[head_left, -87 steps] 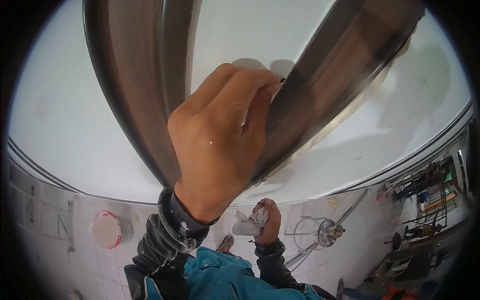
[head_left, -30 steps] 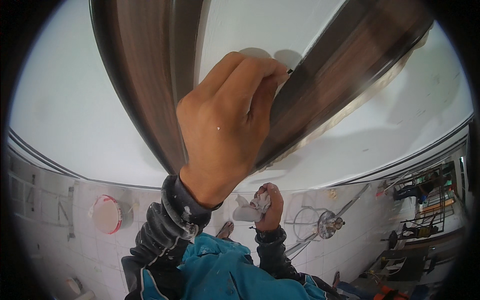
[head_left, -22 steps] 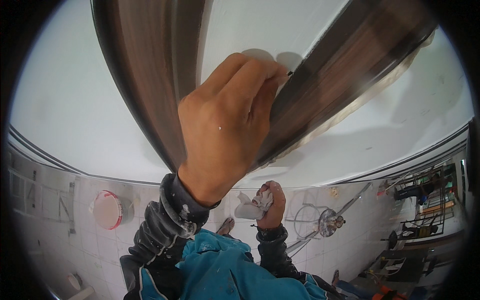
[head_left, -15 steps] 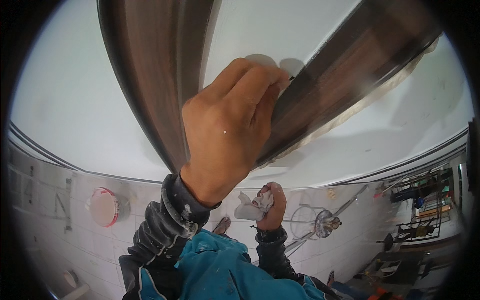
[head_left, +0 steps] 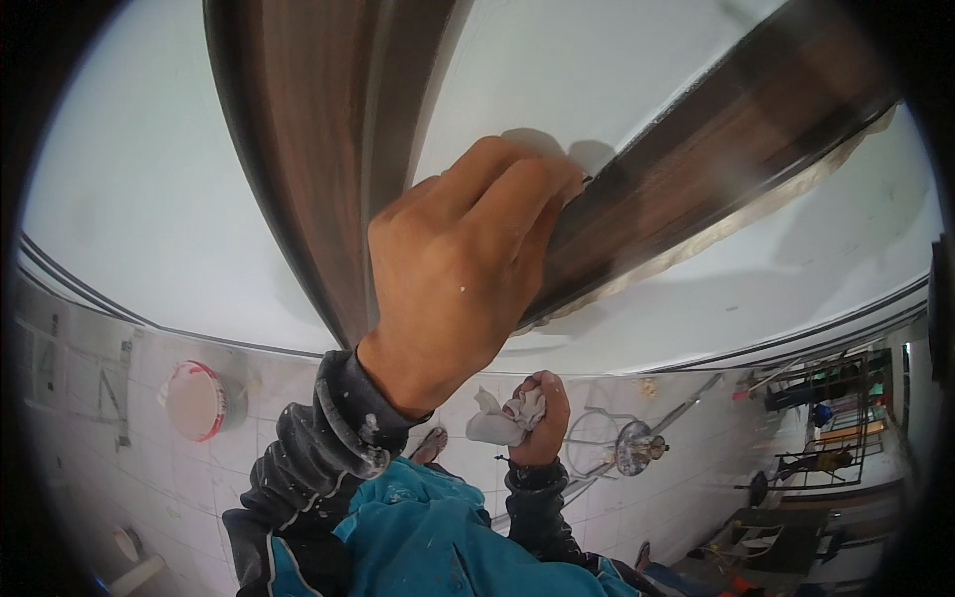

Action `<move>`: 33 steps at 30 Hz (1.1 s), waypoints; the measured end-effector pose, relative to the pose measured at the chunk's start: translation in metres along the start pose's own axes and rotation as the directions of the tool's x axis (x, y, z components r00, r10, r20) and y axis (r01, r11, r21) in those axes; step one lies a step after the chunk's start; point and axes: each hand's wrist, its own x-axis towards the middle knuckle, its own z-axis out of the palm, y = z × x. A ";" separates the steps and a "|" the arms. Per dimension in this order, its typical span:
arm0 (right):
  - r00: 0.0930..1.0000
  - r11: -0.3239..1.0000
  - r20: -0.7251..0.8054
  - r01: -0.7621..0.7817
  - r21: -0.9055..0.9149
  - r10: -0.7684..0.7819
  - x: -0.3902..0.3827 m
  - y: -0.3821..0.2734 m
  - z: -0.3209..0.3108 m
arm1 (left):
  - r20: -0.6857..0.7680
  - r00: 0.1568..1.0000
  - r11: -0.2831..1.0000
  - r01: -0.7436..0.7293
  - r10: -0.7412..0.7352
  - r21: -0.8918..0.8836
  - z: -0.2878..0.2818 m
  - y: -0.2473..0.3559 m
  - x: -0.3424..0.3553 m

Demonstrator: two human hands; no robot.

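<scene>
My left hand [head_left: 448, 259] is raised to the white panel [head_left: 557, 80] between two dark brown wood-grain strips. Its fingers are pinched, with the tips at the inner edge of the right wooden strip [head_left: 696, 169]. A tiny dark bit shows at the fingertips; what it is I cannot make out. The left wooden strip [head_left: 298, 129] passes behind that hand and wrist. Lower down, in front of my body, my right hand [head_left: 545, 428] is closed round a crumpled whitish rag [head_left: 497, 418]. Pale, ragged-edged material [head_left: 716, 249] runs along the right strip's outer edge.
On the tiled floor at left stands a white bucket [head_left: 196, 400] with a red rim. A metal stand [head_left: 637, 448] with splayed legs is beside my right hand. Racks with assorted items [head_left: 826, 438] stand at far right. A metal frame [head_left: 99, 388] is at far left.
My view has shifted a little, so the strips and left hand sit slightly lower and further right. The left fingertips stay at the strip's edge, and the right hand keeps the rag.
</scene>
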 end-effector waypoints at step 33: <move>0.999 0.999 -0.029 -0.021 0.032 0.022 0.000 -0.007 0.010 | 0.004 1.000 0.996 -0.018 0.018 0.086 -0.004 0.008 0.008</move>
